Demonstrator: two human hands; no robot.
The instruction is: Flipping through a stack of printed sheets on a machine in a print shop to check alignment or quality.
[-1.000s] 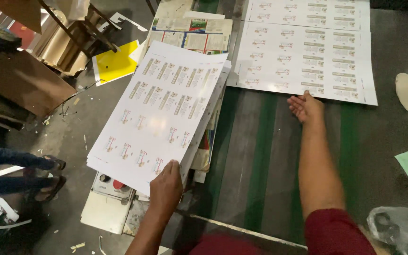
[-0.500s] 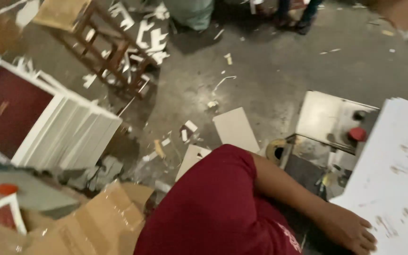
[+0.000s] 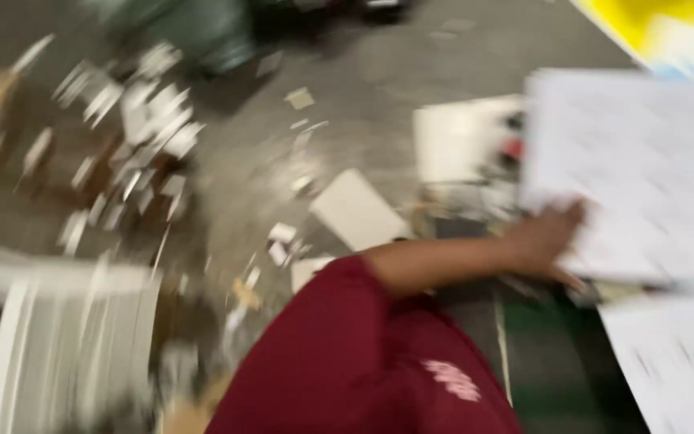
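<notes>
The picture is heavily blurred by head motion. My left hand (image 3: pixel 552 241) reaches out to the right from a dark red sleeve and grips the near edge of a stack of white printed sheets (image 3: pixel 644 169). A second white printed sheet (image 3: pixel 676 362) lies lower right on a green surface (image 3: pixel 556 354). My right hand is out of view.
Grey floor with scattered paper scraps (image 3: pixel 146 137). A white card (image 3: pixel 359 210) lies on the floor near my arm. A grey control box with a red button (image 3: pixel 475 149) sits beside the sheets. White-edged stacked boards (image 3: pixel 66 337) stand at lower left; a yellow sheet (image 3: pixel 652 20) lies top right.
The view swung from the table to the floor on my left, then back rightward. My left hand stays on the sheet stack. My right hand has left the view.
</notes>
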